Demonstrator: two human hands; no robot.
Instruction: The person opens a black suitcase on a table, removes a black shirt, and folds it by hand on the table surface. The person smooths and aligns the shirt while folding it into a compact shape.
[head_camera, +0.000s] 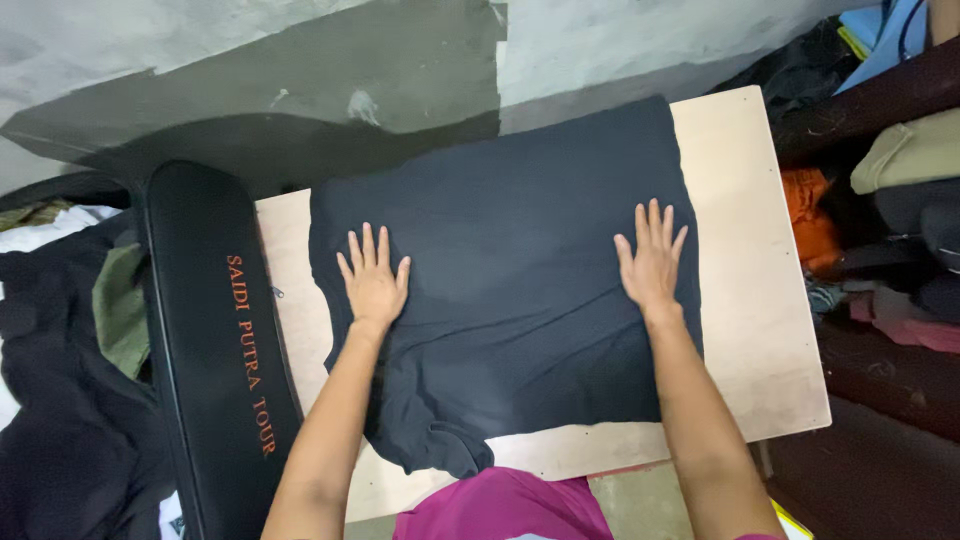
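A dark navy garment (510, 270) lies spread flat on a pale wooden board (750, 300). My left hand (374, 278) presses flat on the garment's left part, fingers apart, holding nothing. Flat on its right part, near the right edge, rests my right hand (652, 258), also with spread fingers. A bunched fold of the cloth (440, 450) hangs at the board's near edge, close to my body.
A long black padded strap-like piece with orange lettering (215, 340) lies along the board's left side. Dark and green clothes (70, 360) pile at the left. More clothes, orange and beige (880, 180), sit at the right. A grey wall (300, 70) is behind.
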